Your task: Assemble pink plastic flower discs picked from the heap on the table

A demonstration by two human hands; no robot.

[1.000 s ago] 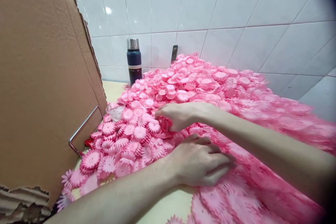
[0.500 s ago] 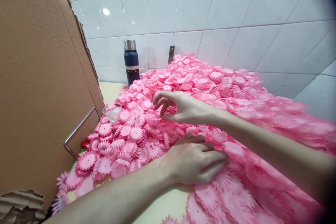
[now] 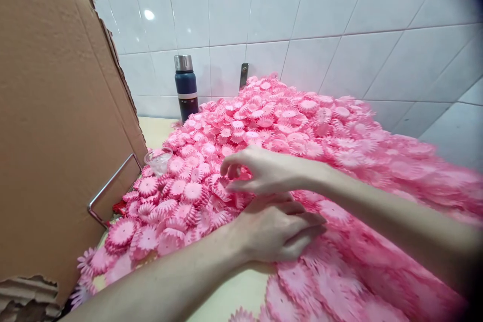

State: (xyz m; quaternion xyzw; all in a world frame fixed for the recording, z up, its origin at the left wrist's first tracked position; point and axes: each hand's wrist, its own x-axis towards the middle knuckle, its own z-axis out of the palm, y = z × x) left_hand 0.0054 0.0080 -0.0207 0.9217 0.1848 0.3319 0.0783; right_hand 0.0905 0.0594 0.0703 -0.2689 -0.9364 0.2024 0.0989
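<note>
Two bare hands, one just behind the other
The left hand (image 3: 279, 234) lies palm down, fingers loosely stretched rightward, forearm slanting in from the lower left. The right hand (image 3: 264, 171) hovers just beyond it, arm reaching in from the right, fingers curled, forefinger and thumb bent toward each other

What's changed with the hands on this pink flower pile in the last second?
The right hand lifted off the heap of pink flower-shaped pieces, then dipped back, its fingers now curled at one piece; whether they grip it is unclear. The left hand stayed resting on the heap; the dark blue steel-capped flask is unmoved.
</note>
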